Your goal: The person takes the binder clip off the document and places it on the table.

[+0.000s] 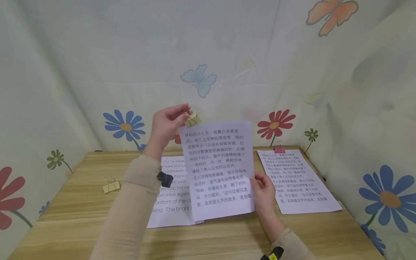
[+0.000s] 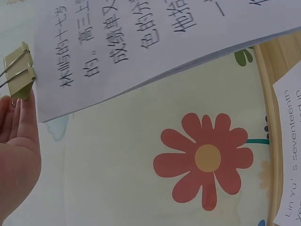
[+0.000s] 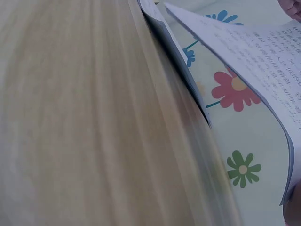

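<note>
A small stack of printed paper sheets is held up over the table, tilted, with Chinese text facing me. My left hand pinches a pale yellow binder clip by its wire handles at the stack's top left corner. In the left wrist view the clip meets the top edge of the sheets; how far its mouth reaches over them I cannot tell. My right hand grips the lower right edge of the stack, thumb in front. The right wrist view shows the stack bending slightly.
On the wooden table, papers with English print lie partly behind the held stack. Another yellow binder clip stands at the left. To the right lies a Chinese-text stack with a pink binder clip. Flowered cloth hangs behind.
</note>
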